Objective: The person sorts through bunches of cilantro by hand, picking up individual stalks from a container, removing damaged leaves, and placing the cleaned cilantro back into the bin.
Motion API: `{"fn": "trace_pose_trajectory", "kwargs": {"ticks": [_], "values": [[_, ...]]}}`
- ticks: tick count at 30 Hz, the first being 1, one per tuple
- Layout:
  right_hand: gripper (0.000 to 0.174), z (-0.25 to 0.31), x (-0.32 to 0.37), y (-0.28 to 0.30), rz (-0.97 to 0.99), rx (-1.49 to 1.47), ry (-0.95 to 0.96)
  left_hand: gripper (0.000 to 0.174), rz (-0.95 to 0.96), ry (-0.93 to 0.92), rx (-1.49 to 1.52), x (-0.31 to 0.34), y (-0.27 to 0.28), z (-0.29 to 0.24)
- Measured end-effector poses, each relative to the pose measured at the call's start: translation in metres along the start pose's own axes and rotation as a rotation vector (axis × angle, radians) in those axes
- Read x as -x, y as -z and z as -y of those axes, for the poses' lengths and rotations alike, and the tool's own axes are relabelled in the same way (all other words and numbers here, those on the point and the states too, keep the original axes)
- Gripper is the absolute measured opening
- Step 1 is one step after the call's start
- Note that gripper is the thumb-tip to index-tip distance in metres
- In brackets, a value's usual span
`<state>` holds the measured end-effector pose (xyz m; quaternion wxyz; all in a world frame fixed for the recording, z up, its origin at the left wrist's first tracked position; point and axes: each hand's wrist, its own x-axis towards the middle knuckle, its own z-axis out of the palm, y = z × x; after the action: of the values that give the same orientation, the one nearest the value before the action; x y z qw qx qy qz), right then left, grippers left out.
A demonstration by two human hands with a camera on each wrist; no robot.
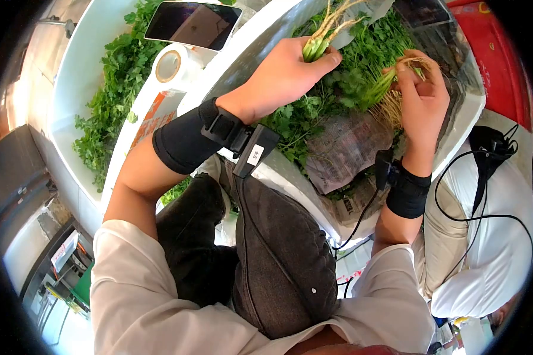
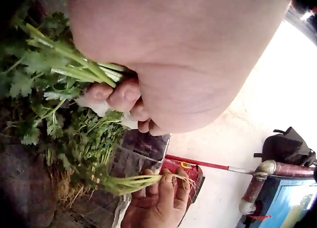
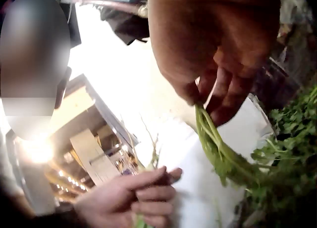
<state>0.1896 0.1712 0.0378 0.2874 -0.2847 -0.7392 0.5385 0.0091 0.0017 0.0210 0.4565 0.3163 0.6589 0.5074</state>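
My left hand (image 1: 287,68) grips a bunch of green stems (image 1: 317,48) over the white foam box, with pale roots sticking up above the thumb. In the left wrist view its curled fingers close round the stems (image 2: 81,69). To the right, my right hand (image 1: 423,100) pinches a few leafy stems (image 1: 380,89) near their thin roots; in the right wrist view those stems (image 3: 213,143) hang from the fingertips. Below both hands lie leafy herbs (image 1: 352,65), with more roots (image 1: 389,109) beside the right hand and printed paper (image 1: 349,148) nearer my knees.
The foam box's rim (image 1: 478,109) curves around the herbs. At the left, a white tub (image 1: 65,100) holds more greens; a phone (image 1: 193,25) and a tape roll (image 1: 170,65) lie between the containers. Another person in white clothing (image 1: 491,236) sits at the right, near black cables.
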Motion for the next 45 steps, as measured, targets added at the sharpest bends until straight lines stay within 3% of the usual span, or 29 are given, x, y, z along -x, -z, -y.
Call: {"fn": "trace_pose_trajectory", "kwargs": {"ticks": [3, 9, 17, 20, 22, 27, 30, 40, 45], "values": [[0.030, 0.002, 0.002, 0.002, 0.126, -0.093, -0.043, 0.027, 0.042, -0.015, -0.010, 0.000, -0.001, 0.002], [0.034, 0.001, 0.006, -0.013, 0.197, -0.240, -0.108, 0.030, 0.217, -0.086, 0.059, 0.003, -0.004, -0.004], [0.039, 0.001, 0.012, -0.029, 0.199, -0.307, -0.149, 0.031, 0.292, -0.204, 0.071, -0.003, -0.003, 0.009], [0.045, 0.004, 0.013, -0.032, 0.184, -0.343, -0.160, 0.031, 0.230, -0.173, 0.111, 0.000, -0.001, 0.004], [0.051, 0.006, 0.013, -0.034, 0.319, -0.347, -0.154, 0.031, 0.218, -0.019, 0.203, 0.001, 0.004, -0.001], [0.054, -0.001, 0.013, -0.029, 0.426, -0.292, -0.209, 0.027, 0.137, -0.003, 0.424, -0.004, 0.002, 0.009], [0.050, -0.001, 0.013, -0.026, 0.404, -0.250, -0.214, 0.025, 0.196, -0.007, 0.522, -0.005, 0.004, 0.010], [0.040, 0.002, 0.014, -0.024, 0.383, -0.284, -0.252, 0.023, 0.102, -0.067, 0.306, -0.003, -0.001, 0.008], [0.036, 0.003, 0.015, -0.020, 0.366, -0.236, -0.247, 0.018, 0.044, -0.009, 0.239, 0.001, -0.004, -0.001]]}}
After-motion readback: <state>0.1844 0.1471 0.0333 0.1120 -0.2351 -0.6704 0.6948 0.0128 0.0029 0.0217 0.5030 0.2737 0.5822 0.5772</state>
